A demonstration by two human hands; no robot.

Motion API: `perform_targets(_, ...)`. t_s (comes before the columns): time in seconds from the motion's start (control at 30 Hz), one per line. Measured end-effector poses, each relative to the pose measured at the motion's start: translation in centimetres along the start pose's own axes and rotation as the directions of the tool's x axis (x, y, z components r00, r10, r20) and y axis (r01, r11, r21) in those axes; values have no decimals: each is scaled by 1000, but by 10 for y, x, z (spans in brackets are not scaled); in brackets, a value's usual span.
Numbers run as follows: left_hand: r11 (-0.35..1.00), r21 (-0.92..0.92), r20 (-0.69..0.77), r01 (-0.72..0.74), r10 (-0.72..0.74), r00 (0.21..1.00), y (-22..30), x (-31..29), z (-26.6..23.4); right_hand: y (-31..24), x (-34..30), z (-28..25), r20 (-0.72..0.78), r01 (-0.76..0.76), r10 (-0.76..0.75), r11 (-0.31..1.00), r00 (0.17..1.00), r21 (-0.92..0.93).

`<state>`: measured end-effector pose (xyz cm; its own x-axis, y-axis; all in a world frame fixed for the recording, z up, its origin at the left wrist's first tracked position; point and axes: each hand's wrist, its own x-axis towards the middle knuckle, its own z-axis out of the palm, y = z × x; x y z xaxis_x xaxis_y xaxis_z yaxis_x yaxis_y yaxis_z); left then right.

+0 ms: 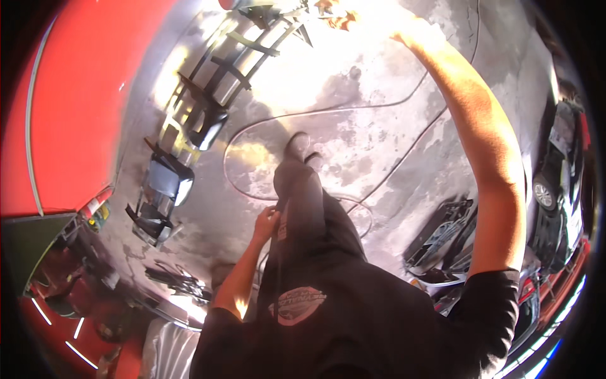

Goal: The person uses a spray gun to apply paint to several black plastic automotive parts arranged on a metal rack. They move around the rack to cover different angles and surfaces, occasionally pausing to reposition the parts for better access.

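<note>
Now the right hand [413, 31] reaches into glare, left hand [267, 221] by the trousers [308, 202]; can't tell either's grip. Best step clear of that looped hose [328, 110].

Vehicle workshop, by the look of it — stained concrete floor [379, 142], hose [328, 111] looped across it between left hand [266, 222] and right hand [411, 31]. Big red panel [79, 95] well left of the left hand, metal frames with black parts [165, 180] nearer. Right of the right hand — dark car, spoked wheel [544, 193] showing.
</note>
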<state>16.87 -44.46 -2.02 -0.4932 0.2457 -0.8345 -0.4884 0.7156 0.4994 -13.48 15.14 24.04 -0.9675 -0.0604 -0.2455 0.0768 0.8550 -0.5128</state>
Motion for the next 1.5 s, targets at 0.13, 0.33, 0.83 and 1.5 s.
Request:
perform_targets(0.13, 988, 130, 7, 87, -89, 996, 24, 11, 26, -16, 41, -61, 191, -5, 8, 1000, 982, -18)
perform_targets(0.33, 965, 244, -37, 96, -90, 995, 12, 78, 88, -14, 96, -61, 173, 331, -322, 944, 931, -21)
perform_targets(0.83, 572, -817, -227, 75, -438, 870, 420, 211, 202, 129, 361, 37, 515, 476, -509, 854, 690, 207)
perform_targets(1.5, 725, -391, 104, 567, -577, 810, 803, 475, 283, 215, 549, 155, 440, 429, -735, 666, 516, 610)
